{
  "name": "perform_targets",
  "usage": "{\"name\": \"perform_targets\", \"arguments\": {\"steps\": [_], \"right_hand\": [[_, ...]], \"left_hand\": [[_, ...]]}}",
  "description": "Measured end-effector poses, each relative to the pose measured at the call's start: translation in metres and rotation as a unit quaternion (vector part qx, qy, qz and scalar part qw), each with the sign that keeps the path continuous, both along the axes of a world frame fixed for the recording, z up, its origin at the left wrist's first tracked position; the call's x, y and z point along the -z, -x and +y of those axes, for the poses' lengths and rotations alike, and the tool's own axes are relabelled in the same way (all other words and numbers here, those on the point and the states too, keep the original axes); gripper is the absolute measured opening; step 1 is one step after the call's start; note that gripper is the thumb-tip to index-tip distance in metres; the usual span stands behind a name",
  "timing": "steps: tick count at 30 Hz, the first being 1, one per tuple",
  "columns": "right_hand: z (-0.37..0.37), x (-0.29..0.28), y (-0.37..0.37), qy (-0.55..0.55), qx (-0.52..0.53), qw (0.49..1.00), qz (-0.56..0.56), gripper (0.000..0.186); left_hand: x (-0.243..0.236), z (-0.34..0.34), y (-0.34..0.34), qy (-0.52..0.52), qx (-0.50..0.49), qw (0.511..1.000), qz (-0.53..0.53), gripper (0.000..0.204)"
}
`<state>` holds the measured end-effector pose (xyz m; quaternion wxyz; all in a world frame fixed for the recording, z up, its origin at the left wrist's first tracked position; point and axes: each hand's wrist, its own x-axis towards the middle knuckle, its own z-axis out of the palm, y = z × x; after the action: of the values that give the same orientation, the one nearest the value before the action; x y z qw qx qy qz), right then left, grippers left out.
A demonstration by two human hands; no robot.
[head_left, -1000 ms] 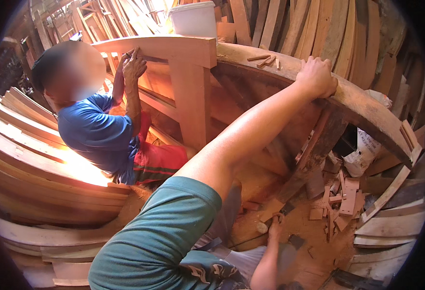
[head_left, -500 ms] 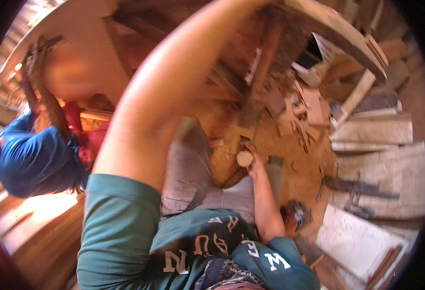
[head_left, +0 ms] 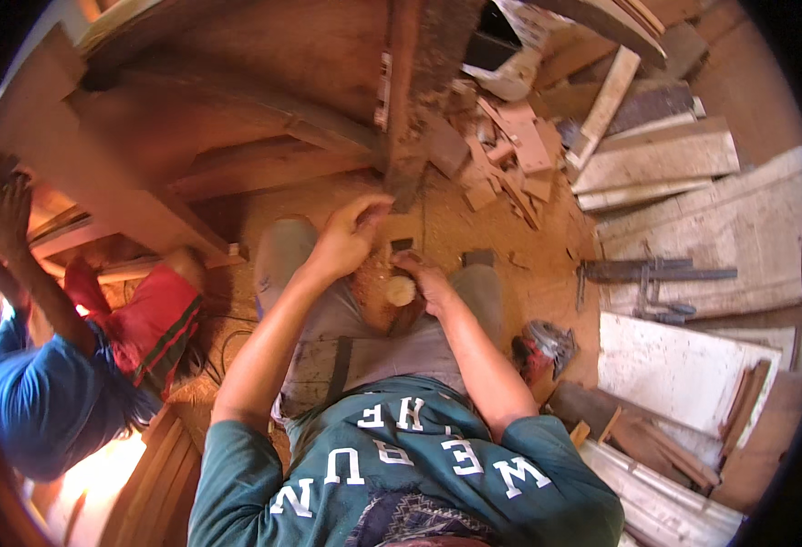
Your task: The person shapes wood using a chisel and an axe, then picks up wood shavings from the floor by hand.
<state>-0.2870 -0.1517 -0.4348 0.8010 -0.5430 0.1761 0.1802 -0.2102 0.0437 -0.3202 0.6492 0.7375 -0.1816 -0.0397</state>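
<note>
Above my lap, my right hand (head_left: 426, 283) is closed around a round, pale-ended wooden piece (head_left: 401, 291); its lower part is hidden beneath. Just beyond those fingers a small dark flat piece (head_left: 403, 244) shows, and I cannot tell whether it joins the round piece. My left hand (head_left: 351, 239) hovers to the left and slightly farther off, fingers curled in. Whatever it may hold is too small or hidden to name. The two hands are apart.
A wooden table frame (head_left: 282, 173) rises ahead. Wood offcuts (head_left: 519, 150) lie on the sawdust-covered floor at far right, with boards (head_left: 665, 164) and a metal clamp (head_left: 656, 273) nearer. Close on my right sits a red-and-grey power tool (head_left: 547, 346). A person in blue (head_left: 54, 392) works at left.
My left arm has come down from its far reach over the table to beside my right hand. The view has shifted, and my right hand still grips the round piece.
</note>
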Motion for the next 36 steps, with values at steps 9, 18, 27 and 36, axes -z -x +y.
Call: {"name": "perform_targets", "arguments": {"steps": [9,18,27,36], "right_hand": [[-0.001,-0.047,0.015,0.413,-0.198,0.875,-0.159,0.049],[0.003,-0.046,0.03,0.504,-0.222,0.83,-0.082,0.076],[-0.033,-0.019,0.041,0.255,-0.112,0.96,0.016,0.073],[-0.057,-0.003,0.066,0.026,0.04,0.998,0.031,0.04]], "left_hand": [[0.058,-0.028,0.04,-0.133,0.122,0.954,0.24,0.03],[0.092,-0.024,0.046,-0.155,0.053,0.956,0.244,0.034],[0.073,-0.007,-0.002,-0.074,-0.109,0.936,0.326,0.048],[0.051,-0.035,0.092,-0.252,0.188,0.936,-0.158,0.081]]}}
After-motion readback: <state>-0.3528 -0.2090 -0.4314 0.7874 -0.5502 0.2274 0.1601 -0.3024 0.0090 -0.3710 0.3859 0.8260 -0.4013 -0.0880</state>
